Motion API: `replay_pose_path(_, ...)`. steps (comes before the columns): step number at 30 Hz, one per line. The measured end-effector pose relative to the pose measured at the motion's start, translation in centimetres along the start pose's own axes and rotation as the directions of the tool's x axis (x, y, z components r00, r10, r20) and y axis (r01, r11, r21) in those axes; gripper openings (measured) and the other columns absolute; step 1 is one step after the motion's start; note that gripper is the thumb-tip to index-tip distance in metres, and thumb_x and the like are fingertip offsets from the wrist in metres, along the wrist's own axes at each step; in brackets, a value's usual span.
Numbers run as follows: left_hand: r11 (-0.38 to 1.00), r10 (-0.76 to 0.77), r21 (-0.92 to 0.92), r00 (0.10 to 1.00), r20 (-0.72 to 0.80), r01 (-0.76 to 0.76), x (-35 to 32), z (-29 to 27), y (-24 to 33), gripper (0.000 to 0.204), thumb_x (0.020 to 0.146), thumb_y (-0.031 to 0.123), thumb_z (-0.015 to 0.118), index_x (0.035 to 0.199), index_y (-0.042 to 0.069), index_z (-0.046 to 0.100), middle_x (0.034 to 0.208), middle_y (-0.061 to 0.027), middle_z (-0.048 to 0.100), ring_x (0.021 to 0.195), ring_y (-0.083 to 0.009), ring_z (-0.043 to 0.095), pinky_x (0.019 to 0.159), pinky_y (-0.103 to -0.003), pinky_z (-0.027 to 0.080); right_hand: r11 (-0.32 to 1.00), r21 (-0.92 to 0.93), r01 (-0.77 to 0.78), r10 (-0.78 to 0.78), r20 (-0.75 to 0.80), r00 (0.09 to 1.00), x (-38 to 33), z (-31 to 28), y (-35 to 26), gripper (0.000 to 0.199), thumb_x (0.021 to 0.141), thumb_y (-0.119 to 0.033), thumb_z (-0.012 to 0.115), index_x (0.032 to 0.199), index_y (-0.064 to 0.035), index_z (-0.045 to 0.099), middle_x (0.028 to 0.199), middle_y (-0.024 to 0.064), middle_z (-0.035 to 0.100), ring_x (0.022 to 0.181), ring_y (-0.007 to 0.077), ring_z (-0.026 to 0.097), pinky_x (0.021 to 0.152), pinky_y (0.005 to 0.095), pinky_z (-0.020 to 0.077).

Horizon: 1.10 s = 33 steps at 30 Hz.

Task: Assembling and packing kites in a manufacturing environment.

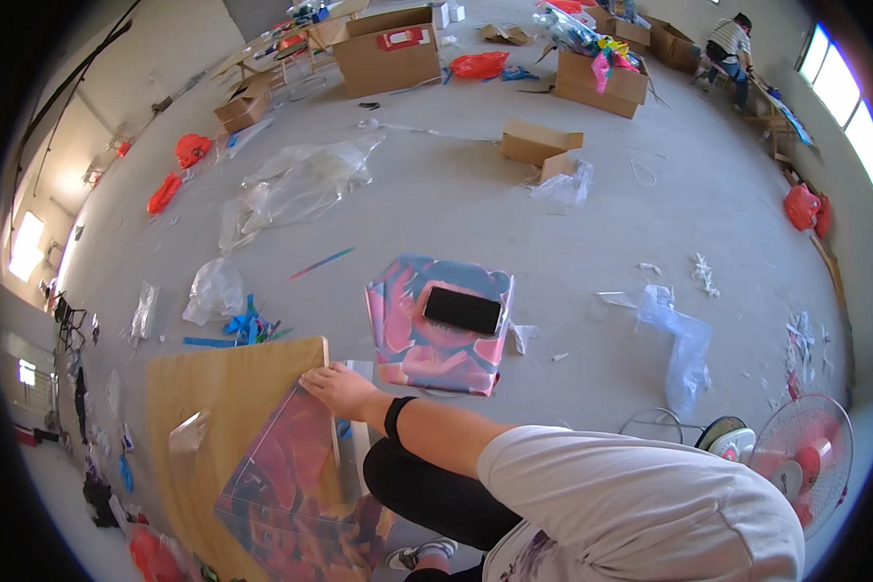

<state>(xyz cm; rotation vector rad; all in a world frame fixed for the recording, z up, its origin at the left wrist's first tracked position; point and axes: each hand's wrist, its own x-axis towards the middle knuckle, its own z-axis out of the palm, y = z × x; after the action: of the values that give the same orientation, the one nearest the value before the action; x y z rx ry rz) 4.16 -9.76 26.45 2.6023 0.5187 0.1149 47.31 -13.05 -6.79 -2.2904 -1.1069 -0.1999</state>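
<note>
From the lower right my right arm, with a black band at the wrist, reaches across to a pale wooden tabletop (199, 373). My right hand (342, 390) is closed over the upper corner of a clear plastic sheet (291, 456) printed in pink, red and dark tones. The sheet lies slantwise on the board and hangs past its right edge. My left hand is out of sight. A small loose piece of clear film (190, 432) rests on the wood. Beyond the hand, a black phone (463, 310) lies on a stool with a pink-and-blue printed cover (403, 354).
A pink-and-white fan (795, 466) stands at the right. Plastic wrap (301, 184), blue scraps (250, 325) and a translucent bag (684, 349) litter the grey floor. Cardboard boxes (388, 63) stand farther back. Another person (727, 48) sits bent over at the far right.
</note>
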Motion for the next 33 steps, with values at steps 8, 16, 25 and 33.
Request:
replay_pose_path(8,0.987,-0.155,0.022,0.979,-0.133,0.159,-5.2,-0.8,1.9,0.043,0.105,0.037,0.05,0.096,-0.001,0.068,0.119,-0.0225,0.064,0.102,-0.0379,0.061,0.086,-0.043,0.048,0.993,-0.074,0.092,-0.08,0.157,0.984,-1.4,-1.0,1.6,0.06,0.093,-0.009,0.052,0.152,-0.0078,0.04,0.162,0.005,0.035,0.15,0.0217,0.032,0.119,0.0396,0.0309)
replay_pose_path(16,0.989,-0.136,-0.097,0.946,-0.294,0.112,-8.3,-0.5,4.6,0.036,0.101,0.032,0.056,0.091,-0.001,0.067,0.129,-0.0241,0.063,0.116,-0.04,0.061,0.098,-0.046,0.046,0.994,0.055,-0.092,0.08,0.184,0.98,-0.1,-3.1,1.4,0.042,0.095,-0.009,0.049,0.136,-0.0141,0.058,0.142,0.0032,0.058,0.135,0.02,0.051,0.116,0.0434,0.0288)
replay_pose_path(25,0.954,-0.298,-0.151,0.874,-0.383,0.259,-12.8,0.1,6.6,0.027,0.095,0.027,0.061,0.091,0.002,0.069,0.129,-0.0239,0.063,0.116,-0.0391,0.061,0.1,-0.049,0.043,0.915,0.33,-0.23,0.184,0.166,0.969,6.4,-1.5,0.9,0.023,0.089,-0.015,0.062,0.11,-0.0092,0.068,0.108,0.0114,0.07,0.101,0.0315,0.067,0.085,0.0433,0.0533)
replay_pose_path(33,0.934,-0.356,-0.167,0.857,-0.373,0.316,-13.8,0.1,6.9,0.026,0.096,0.026,0.06,0.093,0.002,0.069,0.131,-0.0243,0.062,0.118,-0.0395,0.06,0.1,-0.049,0.044,0.952,0.197,-0.234,0.184,0.244,0.952,6.5,-0.1,0.5,0.018,0.082,-0.017,0.07,0.099,-0.0126,0.068,0.103,0.0085,0.065,0.106,0.031,0.062,0.092,0.0465,0.0474)
